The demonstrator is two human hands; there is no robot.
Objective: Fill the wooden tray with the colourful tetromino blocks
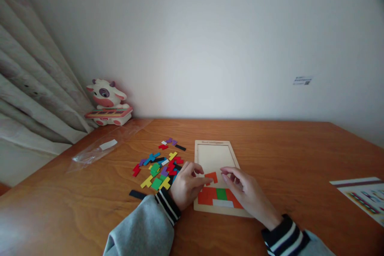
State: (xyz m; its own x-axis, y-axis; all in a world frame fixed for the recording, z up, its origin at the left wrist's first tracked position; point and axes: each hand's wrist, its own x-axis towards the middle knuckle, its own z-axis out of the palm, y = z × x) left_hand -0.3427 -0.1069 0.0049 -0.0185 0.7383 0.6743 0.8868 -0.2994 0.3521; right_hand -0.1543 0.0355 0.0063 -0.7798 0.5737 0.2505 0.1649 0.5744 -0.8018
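Both lean inward, fingers parted: left hand (186,184) (over orange piece (214,175)), right hand (247,190) opposite.

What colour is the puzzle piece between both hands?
The puzzle piece is orange, seen in the head view.

You have a curtain (36,80), cow toy (108,102) and clear bag (91,153) to your left, a printed sheet (363,199) to your right

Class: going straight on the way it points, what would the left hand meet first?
Probably the right hand, just past the orange piece at the left hand, though depth is unclear.
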